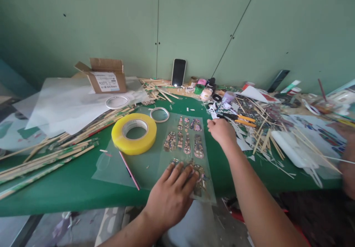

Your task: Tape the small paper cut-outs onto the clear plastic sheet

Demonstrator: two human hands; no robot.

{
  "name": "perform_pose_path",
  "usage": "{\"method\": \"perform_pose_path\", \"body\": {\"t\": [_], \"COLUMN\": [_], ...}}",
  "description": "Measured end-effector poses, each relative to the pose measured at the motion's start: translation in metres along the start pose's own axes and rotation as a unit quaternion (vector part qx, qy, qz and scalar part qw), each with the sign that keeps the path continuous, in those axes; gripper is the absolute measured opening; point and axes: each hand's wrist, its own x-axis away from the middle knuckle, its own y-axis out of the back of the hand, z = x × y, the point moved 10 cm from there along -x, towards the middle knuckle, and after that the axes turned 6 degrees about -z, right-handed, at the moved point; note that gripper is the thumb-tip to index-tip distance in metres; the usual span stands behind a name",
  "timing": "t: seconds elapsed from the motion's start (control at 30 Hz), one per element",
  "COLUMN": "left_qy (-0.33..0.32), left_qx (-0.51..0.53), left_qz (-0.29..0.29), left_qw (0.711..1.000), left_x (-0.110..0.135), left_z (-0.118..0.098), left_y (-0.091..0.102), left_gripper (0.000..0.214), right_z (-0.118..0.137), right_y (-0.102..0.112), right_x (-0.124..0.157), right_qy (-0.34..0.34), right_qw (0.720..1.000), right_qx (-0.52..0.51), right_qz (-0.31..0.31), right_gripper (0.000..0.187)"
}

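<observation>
My left hand (173,191) lies flat with its fingers spread on a clear plastic sheet (191,128) that carries several small patterned cut-outs (186,140). It presses the sheet's near end at the edge of the green table (69,180). My right hand (220,129) reaches out to the sheet's far right corner with its fingers curled; what they pinch, if anything, is hidden. A big roll of yellow tape (134,133) rests just left of the sheet. A pink pen (129,170) lies in front of it.
Bundles of bamboo sticks (50,154) cover the left side, with white paper (66,106) and an open cardboard box (104,75) behind. A phone (178,72) leans on the wall. Orange-handled pliers (238,119), paint pots (202,88) and scraps crowd the right. Another person's arm (348,154) shows at far right.
</observation>
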Motion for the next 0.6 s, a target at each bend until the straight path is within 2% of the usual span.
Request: {"method": "perform_pose_path", "body": {"t": [0.1, 0.17, 0.23, 0.3, 0.4, 0.5, 0.6], "left_qy": [-0.002, -0.004, -0.002, 0.000, 0.001, 0.004, 0.007], "left_qx": [-0.025, -0.042, -0.046, -0.040, -0.039, -0.053, -0.060], "left_qz": [0.000, 0.001, 0.008, 0.019, 0.027, 0.019, 0.020], "left_qw": [1.000, 0.999, 0.999, 0.999, 0.999, 0.998, 0.998], "left_x": [0.003, 0.006, 0.008, 0.009, 0.009, 0.009, 0.009], "left_z": [-0.005, -0.008, -0.008, -0.008, -0.009, -0.009, -0.008], "left_y": [0.000, -0.001, -0.003, -0.006, -0.008, -0.007, -0.009], "left_gripper": [0.046, 0.047, 0.049, 0.051, 0.052, 0.052, 0.053], "right_z": [0.027, 0.041, 0.046, 0.044, 0.034, 0.032, 0.035], "right_y": [0.008, -0.005, -0.027, -0.049, -0.066, -0.070, -0.065], "right_x": [0.016, 0.039, 0.060, 0.072, 0.066, 0.053, 0.044], "right_qy": [0.177, 0.281, 0.340, 0.360, 0.328, 0.308, 0.297], "right_qw": [0.978, 0.952, 0.934, 0.924, 0.926, 0.929, 0.933], "right_qx": [0.079, 0.083, 0.093, 0.131, 0.185, 0.206, 0.202], "right_qz": [-0.084, -0.085, -0.055, -0.019, 0.012, 0.024, 0.007], "right_gripper": [0.024, 0.032, 0.043, 0.052, 0.058, 0.059, 0.056]}}
